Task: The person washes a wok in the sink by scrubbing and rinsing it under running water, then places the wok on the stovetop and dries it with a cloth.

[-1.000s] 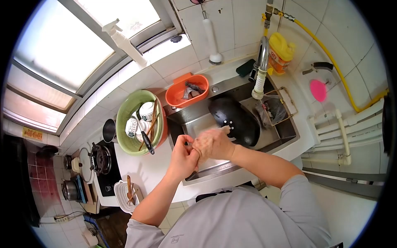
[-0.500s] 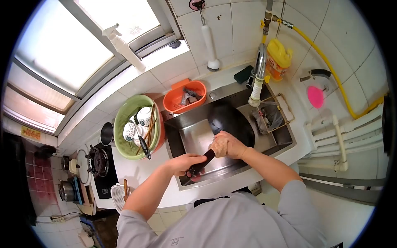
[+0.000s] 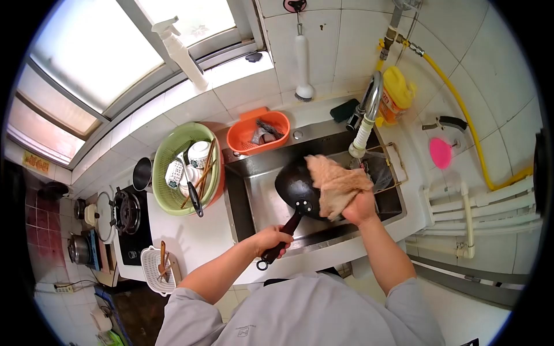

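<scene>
A dark wok (image 3: 291, 183) is held over the steel sink (image 3: 254, 214), its handle pointing toward my body. My left hand (image 3: 273, 242) is wrapped round that dark handle. In my right hand (image 3: 360, 207) is a tan cloth (image 3: 333, 183), spread out and hanging across the right part of the wok. The cloth hides that side of the wok, so I cannot tell how much of it touches the metal.
Left of the sink stands a green basket (image 3: 163, 151) with bowls, chopsticks and a ladle. An orange basket (image 3: 239, 140) sits at the sink's back edge. The faucet (image 3: 372, 106) and a yellow jug (image 3: 397, 86) are at the back right; a wire rack (image 3: 398, 158) hangs inside the sink.
My right hand has moved from the wok's handle to the right, and the bunched cloth has opened out over the wok. My left hand still grips the handle.
</scene>
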The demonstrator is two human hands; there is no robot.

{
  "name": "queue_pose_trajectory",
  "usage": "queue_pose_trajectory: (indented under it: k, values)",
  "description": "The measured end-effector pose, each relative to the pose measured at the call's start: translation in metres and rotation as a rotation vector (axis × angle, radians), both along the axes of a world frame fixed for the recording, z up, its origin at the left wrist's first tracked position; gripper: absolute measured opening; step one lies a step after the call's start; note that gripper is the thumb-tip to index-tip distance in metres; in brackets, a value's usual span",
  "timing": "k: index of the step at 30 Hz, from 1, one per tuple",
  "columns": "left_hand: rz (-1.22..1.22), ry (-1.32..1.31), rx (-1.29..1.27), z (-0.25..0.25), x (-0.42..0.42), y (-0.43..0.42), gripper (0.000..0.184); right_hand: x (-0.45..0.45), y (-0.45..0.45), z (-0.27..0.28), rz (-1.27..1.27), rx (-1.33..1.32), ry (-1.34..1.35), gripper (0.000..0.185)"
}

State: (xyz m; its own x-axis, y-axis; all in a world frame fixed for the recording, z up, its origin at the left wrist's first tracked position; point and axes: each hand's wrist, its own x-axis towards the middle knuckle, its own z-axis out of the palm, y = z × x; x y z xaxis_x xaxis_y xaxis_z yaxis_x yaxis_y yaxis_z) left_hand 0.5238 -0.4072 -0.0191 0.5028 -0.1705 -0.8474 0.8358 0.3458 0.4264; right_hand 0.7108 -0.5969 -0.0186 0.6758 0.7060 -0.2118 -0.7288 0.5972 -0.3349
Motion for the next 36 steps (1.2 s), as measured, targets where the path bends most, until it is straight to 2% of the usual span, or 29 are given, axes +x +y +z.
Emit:
queue_pose_trajectory:
  k: [2, 4, 6, 7, 9, 10, 13, 17, 20, 21, 22, 25, 28, 31, 32, 35, 36]
  values:
    - [-0.051, -0.031, 0.079, -0.006, -0.011, 0.000, 0.023, 0.021, -0.010, -0.020, 0.201, -0.206, -0.545, 0.028]
    - [-0.106, -0.078, 0.152, -0.006, -0.026, 0.004, 0.025, 0.002, -0.007, 0.010, 0.157, -0.974, -1.378, 0.029]
    - [-0.203, -0.101, 0.279, 0.000, -0.037, 0.006, 0.028, -0.022, 0.007, -0.040, 0.150, -0.804, -1.750, 0.050]
    - [-0.260, -0.123, 0.310, -0.001, -0.042, 0.010, 0.030, -0.040, 0.026, -0.045, 0.191, -0.869, -1.887, 0.057]
    - [-0.353, -0.214, 0.402, 0.029, -0.044, 0.010, 0.031, -0.072, 0.041, -0.050, 0.258, -1.060, -2.010, 0.060]
    - [-0.401, -0.246, 0.442, 0.030, -0.050, 0.014, 0.035, -0.074, 0.052, -0.050, 0.131, -1.077, -2.021, 0.050]
    - [-0.620, -0.092, 0.673, 0.049, -0.057, 0.019, 0.041, -0.064, 0.078, -0.033, 0.010, -1.018, -2.161, 0.046]
    - [-0.681, -0.182, 0.892, 0.067, -0.068, 0.019, 0.046, -0.029, 0.123, 0.002, -0.220, -0.943, -2.197, 0.040]
    - [-0.608, -0.241, 0.961, 0.070, -0.087, 0.023, 0.049, 0.012, 0.149, 0.021, -0.363, -0.985, -2.178, 0.036]
    - [-0.591, -0.233, 0.957, 0.077, -0.092, 0.023, 0.049, 0.033, 0.159, 0.021, -0.307, -0.870, -2.151, 0.034]
    - [-0.574, -0.227, 0.953, 0.087, -0.096, 0.022, 0.049, 0.045, 0.159, 0.033, -0.118, -0.895, -2.079, 0.033]
    - [-0.515, -0.246, 0.931, 0.100, -0.115, 0.023, 0.049, 0.081, 0.163, 0.039, 0.389, -0.881, -1.612, 0.049]
    - [-0.393, -0.279, 0.841, 0.101, -0.146, 0.024, 0.048, 0.112, 0.157, 0.029, 0.537, -0.973, -1.452, 0.054]
    - [-0.248, -0.199, 0.692, 0.121, -0.157, 0.022, 0.044, 0.118, 0.136, 0.012, 0.542, -1.016, -1.241, 0.054]
    - [-0.173, -0.180, 0.606, 0.128, -0.159, 0.020, 0.043, 0.131, 0.138, -0.027, 0.516, -1.028, -1.309, 0.051]
    - [-0.018, -0.221, 0.431, 0.141, -0.164, 0.021, 0.039, 0.128, 0.112, -0.061, 0.374, -1.029, -1.317, 0.054]
    - [0.015, -0.230, 0.402, 0.144, -0.165, 0.022, 0.038, 0.118, 0.105, -0.059, 0.337, -0.962, -1.050, 0.052]
